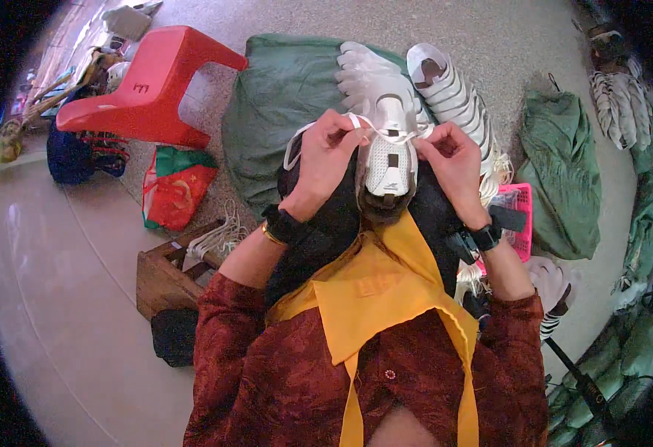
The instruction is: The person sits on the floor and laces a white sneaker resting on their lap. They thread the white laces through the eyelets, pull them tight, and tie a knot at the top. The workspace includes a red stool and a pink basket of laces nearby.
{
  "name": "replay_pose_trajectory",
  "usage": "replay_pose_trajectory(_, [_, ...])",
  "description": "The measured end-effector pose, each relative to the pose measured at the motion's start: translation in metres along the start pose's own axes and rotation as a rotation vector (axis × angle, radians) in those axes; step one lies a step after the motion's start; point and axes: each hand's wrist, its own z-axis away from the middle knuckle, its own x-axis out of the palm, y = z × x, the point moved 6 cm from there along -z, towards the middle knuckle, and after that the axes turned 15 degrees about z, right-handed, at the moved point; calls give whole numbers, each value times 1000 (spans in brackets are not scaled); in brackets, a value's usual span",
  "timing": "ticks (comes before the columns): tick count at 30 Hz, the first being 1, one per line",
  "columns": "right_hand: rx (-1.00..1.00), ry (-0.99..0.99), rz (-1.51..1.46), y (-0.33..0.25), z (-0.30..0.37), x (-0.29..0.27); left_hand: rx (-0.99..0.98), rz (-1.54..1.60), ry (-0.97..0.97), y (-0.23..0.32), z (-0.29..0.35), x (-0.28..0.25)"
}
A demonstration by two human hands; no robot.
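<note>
A white mesh shoe upper with a dark brown lining rests in front of me over my dark-clad lap, its opening toward me. Across its tongue runs a white shoelace, drawn between my two hands. My left hand pinches the lace on the left of the upper, and a loop of it hangs beside that hand. On the other side, my right hand has thumb and fingers closed on the lace close to the upper's edge. Both hands stay just above the shoe upper.
Stacked white uppers lie ahead on a green sheet. A red plastic chair stands at far left, above a red-green bag. A wooden stool is near left; a pink basket and green sack lie right.
</note>
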Motion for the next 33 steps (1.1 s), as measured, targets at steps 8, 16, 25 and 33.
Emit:
replay_pose_trajectory(8, [10,15,14,2,1,0,56,-145,-14,-2,-1,1])
replay_pose_trajectory(16, [-120,60,165,-4,10,-2,63,-315,54,0,5,7])
replay_pose_trajectory(25, [-220,-13,528,-42,15,-4,114,-484,84,7,4,10])
replay_pose_trajectory(33, [-390,84,663,-52,23,8,226,-596,100,19,7,20])
